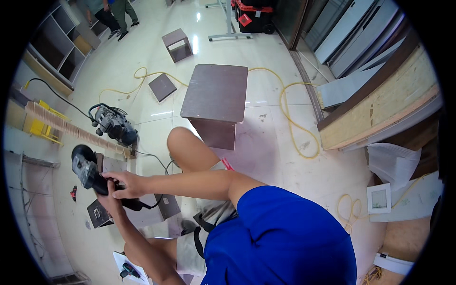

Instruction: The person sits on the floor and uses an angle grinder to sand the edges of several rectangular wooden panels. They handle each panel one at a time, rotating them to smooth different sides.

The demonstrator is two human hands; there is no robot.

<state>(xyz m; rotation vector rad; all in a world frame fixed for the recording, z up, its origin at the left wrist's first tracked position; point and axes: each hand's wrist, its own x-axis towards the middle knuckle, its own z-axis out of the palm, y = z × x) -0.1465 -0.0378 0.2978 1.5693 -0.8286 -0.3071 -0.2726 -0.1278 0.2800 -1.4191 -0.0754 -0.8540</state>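
Observation:
An angle grinder (90, 173) with a black body, a grey gear head and a dark round disc is held up at the left. My left hand (112, 203) wraps round its body from below. Over the same body, my right hand (126, 184) closes from the other side, with the right arm stretched across in front of me. A black cord runs from the grinder's rear end toward my legs. Below and beside it on the floor are grey-brown box pieces (145, 216). Whether the disc is spinning, I cannot tell.
A brown box-shaped stand (216, 90) is ahead of my knee. A dark compressor-like machine (114, 124) sits left. A yellow hose (285, 99) winds over the floor. A cordless drill (129, 270) lies on a white sheet. Two people (111, 14) stand far left; boards (380, 99) line the right.

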